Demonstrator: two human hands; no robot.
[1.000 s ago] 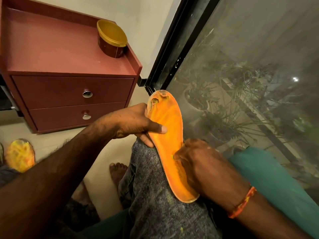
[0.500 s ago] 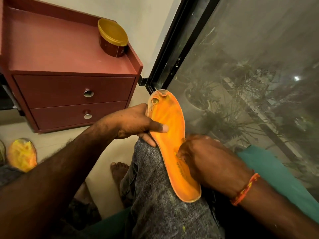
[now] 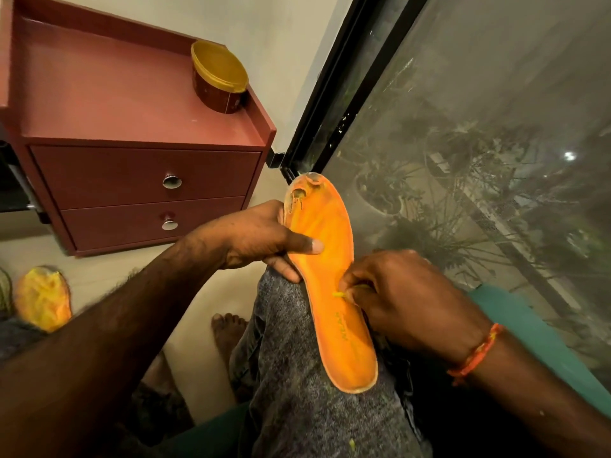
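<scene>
An orange shoe insole (image 3: 334, 259) rests lengthwise on my grey-trousered knee (image 3: 297, 375), its worn, torn toe end pointing away from me. My left hand (image 3: 261, 239) holds it near the toe, thumb pressed across the top and fingers curled underneath. My right hand (image 3: 403, 302) sits at the insole's right edge near the middle, fingertips pinching a small yellow strip (image 3: 340, 294) on its surface. The heel end lies bare toward me.
A red two-drawer cabinet (image 3: 142, 180) stands at the left, with a yellow-lidded tub (image 3: 220, 79) on top. A second yellowish insole (image 3: 43, 297) lies on the floor at far left. A black-framed glass door (image 3: 479, 143) runs along the right; a teal cushion (image 3: 545, 352) lies beside me.
My right hand has shifted up along the insole's right edge, uncovering printed letters near the heel, and now pinches a yellow strip. The left hand's hold is unchanged.
</scene>
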